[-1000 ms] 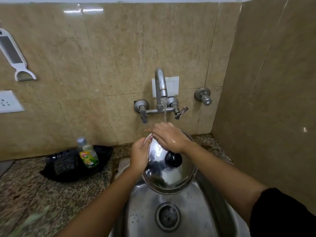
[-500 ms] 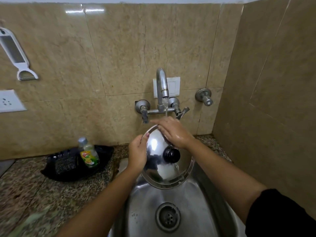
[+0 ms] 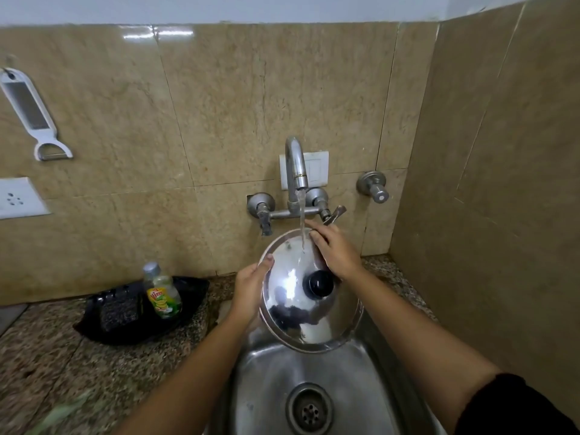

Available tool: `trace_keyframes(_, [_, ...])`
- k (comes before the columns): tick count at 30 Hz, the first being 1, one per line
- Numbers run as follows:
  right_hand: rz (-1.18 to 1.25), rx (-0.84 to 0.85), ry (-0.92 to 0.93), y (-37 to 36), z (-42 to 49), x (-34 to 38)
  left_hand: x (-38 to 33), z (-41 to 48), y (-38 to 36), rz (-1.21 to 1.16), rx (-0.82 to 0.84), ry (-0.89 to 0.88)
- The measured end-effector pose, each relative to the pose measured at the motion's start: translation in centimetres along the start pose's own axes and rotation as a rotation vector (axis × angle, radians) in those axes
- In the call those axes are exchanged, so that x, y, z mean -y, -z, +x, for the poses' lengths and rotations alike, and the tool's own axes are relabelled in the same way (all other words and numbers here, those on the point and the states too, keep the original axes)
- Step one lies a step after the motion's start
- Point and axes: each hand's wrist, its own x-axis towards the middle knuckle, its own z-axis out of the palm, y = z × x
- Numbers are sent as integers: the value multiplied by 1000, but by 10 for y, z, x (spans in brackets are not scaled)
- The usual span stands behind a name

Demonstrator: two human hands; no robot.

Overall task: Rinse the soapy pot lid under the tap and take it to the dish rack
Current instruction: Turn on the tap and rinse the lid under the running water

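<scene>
Both our hands hold the pot lid [image 3: 301, 296] tilted over the sink [image 3: 361, 387], under the tap [image 3: 295, 164]: left hand [image 3: 249, 291] fingers clasp its left rim, right hand [image 3: 337, 249] fingers lie flat on its upper surface.

1. One steel pot lid [image 3: 301, 296], with one black knob [image 3: 320, 284].
2. Two bare hands: left hand [image 3: 249, 293], right hand [image 3: 334, 249].
3. One tap [image 3: 295, 164] (running), one sink [image 3: 276, 387].
4. One dish-soap bottle [image 3: 161, 293].
5. One peeler [image 3: 31, 114], far left.

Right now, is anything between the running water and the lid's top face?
Nothing visible. The stream from the tap lands directly on the pot lid, just left of the right hand; the left hand grips the left rim.
</scene>
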Motion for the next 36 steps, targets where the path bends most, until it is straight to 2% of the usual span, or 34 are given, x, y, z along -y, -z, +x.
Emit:
trace_keyframes(3, [-215, 211, 228, -8, -3, 4, -10, 5, -2, 147, 163, 29])
trace_keyframes(5, [-254, 265, 313, -9, -5, 7, -11, 4, -5, 167, 174, -6])
trace_keyframes(7, [-175, 175, 248, -9, -9, 4, -5, 1, -7, 165, 82, -20])
trace_keyframes(10, [-161, -87, -44, -8, -15, -8, 12, -3, -8, 33, -44, 0])
trace_keyframes(11, [-194, -82, -142, -8, -16, -9, 16, -5, -10, 7, -69, 10])
trace_keyframes(13, [-261, 47, -250, -11, -14, -3, 17, -9, -13, 18, -91, 28])
trace_keyframes(17, [-578, 146, -242, -24, -13, 28, 18, -7, -21, 5, -119, 12])
trace_keyframes(18, [-673, 147, -176, -30, -19, 36, 17, -5, -22, -2, -129, 16])
trace_keyframes(20, [-805, 125, 69, -48, -44, 43, 14, -2, -25, -66, -146, 31])
trace_keyframes(23, [-696, 117, 467, -57, -89, 25, 12, 0, -23, -172, -166, 61])
trace_keyframes(26, [-657, 337, 718, -31, -110, -19, 14, 4, -9, -146, -239, 52])
trace_keyframes(28, [-670, 380, 657, -11, -113, -52, 18, 8, 1, -107, -281, 42])
trace_keyframes(31, [-578, 317, 319, 9, -97, -74, 26, 11, 12, -102, -290, 80])
trace_keyframes(32, [-556, 291, 273, 12, -87, -72, 29, 11, 13, -91, -272, 99])
trace_keyframes(36, [-511, 308, 354, 2, -39, -31, 35, 7, 4, -44, -130, 63])
